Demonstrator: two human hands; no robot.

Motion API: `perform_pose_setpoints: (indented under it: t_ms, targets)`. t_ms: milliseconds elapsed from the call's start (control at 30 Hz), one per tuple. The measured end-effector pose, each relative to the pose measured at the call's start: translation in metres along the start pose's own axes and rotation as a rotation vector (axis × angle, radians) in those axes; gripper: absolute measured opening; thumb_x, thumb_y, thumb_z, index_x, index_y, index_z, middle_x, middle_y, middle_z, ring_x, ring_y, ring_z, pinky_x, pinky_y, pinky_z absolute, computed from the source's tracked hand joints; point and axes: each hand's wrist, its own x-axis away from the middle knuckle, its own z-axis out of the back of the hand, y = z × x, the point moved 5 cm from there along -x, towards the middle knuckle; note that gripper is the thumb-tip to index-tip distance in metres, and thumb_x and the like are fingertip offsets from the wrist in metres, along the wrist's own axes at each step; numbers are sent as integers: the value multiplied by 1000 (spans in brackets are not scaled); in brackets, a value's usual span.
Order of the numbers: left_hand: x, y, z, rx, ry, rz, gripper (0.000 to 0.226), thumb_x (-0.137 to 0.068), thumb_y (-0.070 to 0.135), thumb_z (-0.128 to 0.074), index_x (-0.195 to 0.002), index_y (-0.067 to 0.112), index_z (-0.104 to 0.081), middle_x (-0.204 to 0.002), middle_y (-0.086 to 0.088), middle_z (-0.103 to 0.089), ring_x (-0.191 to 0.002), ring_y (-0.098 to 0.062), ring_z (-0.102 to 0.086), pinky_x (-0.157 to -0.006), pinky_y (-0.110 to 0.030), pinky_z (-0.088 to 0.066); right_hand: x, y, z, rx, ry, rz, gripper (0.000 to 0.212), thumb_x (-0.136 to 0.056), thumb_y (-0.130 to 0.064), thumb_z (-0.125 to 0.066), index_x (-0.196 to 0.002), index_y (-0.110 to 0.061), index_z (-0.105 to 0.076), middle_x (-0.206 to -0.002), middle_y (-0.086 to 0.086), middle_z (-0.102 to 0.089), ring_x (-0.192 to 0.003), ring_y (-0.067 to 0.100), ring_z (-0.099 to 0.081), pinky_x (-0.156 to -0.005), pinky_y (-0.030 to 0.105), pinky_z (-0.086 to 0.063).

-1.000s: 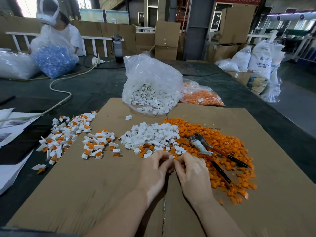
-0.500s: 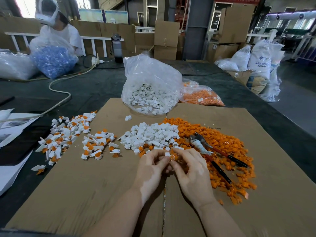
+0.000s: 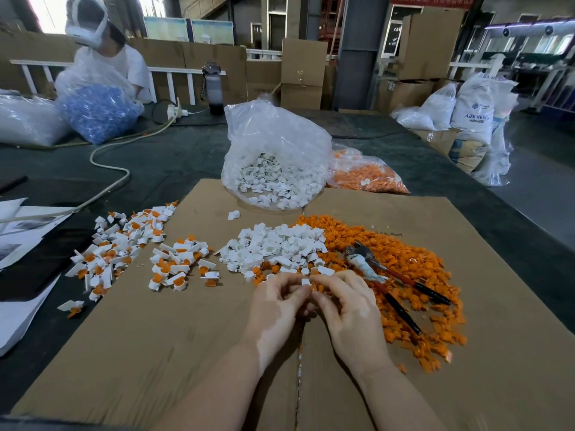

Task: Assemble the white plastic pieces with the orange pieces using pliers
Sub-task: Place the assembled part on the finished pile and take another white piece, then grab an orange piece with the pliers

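My left hand and my right hand meet fingertip to fingertip over the cardboard sheet. Between them I pinch a small white piece against an orange piece. Just beyond lie a heap of loose white pieces and a wide heap of orange pieces. The pliers, with red and black handles, rest untouched on the orange heap to the right of my hands. Assembled white-and-orange pieces are spread at the left.
A clear bag of white pieces and a bag of orange pieces stand behind the cardboard. Papers lie at the left edge. A cable crosses the dark table. Another person sits far left with a bag of blue parts.
Both hands rose slightly and drew closer, now with a white piece and an orange piece showing between the fingertips. The pliers have not moved.
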Motion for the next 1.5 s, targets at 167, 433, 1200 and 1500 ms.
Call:
perform_pose_setpoints:
  t_ms: [167,433,1200,1500]
  targets:
    - [-4,2,0,-21,16,26,2,-86,5,-62,-86,2,-63,-62,-10,-60,-54,-11,-58,-54,-22,-50,-2,0,3,54,1,-29,22,-82,-15,-70,-104,-15,-70,-90,-3,-60,-91,14,-55,-82,36,-44]
    - [-11,1,-4,-26,78,112,3,-88,6,-61,-86,5,-63,-61,-7,-63,-51,-8,-56,-49,-19,-47,-31,45,45,667,-230,-550,37,-87,-41,-48,-115,-18,-54,-127,6,-45,-119,24,-38,-99,42,-28]
    - [-32,24,4,189,176,244,5,-87,-1,-59,-82,-1,-60,-57,-6,-59,-49,-11,-54,-46,-16,-46,-40,4,39,-119,-696,-615,29,-90,-33,-54,-69,-13,-53,-54,-1,-40,-46,13,-35,-49,25,-27]
    - [-35,20,8,195,230,269,10,-89,0,-57,-79,0,-59,-61,-10,-58,-49,-12,-53,-47,-18,-45,-36,-3,33,-191,-804,-682,15,-91,-23,-51,-81,-12,-55,-50,-7,-42,-44,8,-40,-46,20,-32]
